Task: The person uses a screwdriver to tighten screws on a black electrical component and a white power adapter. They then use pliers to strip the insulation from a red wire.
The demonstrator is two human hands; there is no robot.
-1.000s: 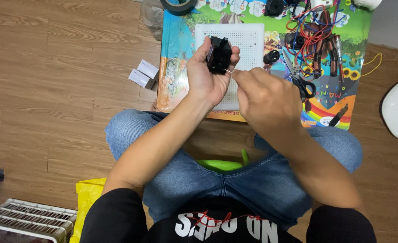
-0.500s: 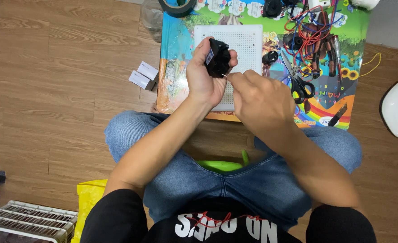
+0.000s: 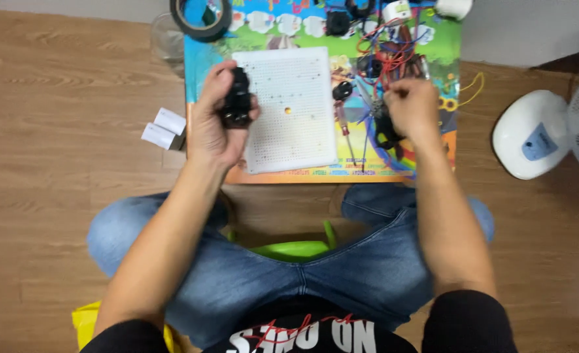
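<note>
Black motor part (image 3: 236,99) upright (lengthwise away) in left hand (image 3: 216,124)

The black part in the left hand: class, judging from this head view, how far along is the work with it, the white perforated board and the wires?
Done: the white perforated board lies flat on the colourful table, with nothing clearly mounted on it. In hand: the left hand grips the small black part at the board's edge; the right hand is in the tangle of red and black wires. Left: no wire visibly joins part and board.

One white perforated board (image 3: 292,108), one tape roll (image 3: 201,18), two small white boxes (image 3: 164,129), one fan base (image 3: 536,135).
</note>
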